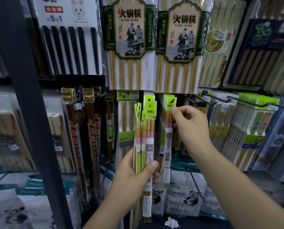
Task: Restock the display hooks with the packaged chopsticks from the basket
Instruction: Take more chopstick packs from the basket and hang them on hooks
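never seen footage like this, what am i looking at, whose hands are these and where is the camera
There is no machine here. A person wears a wide-angle camera on the head, so the one picture looks forward and down at their own two hands. In front is a shop rack hung with chopstick packs. The left hand grips a bundle of narrow packs with lime-green header cards. The right hand pinches the green header of a single pack, whose hole sits at the tip of a hook. Above hang large chopstick packs.
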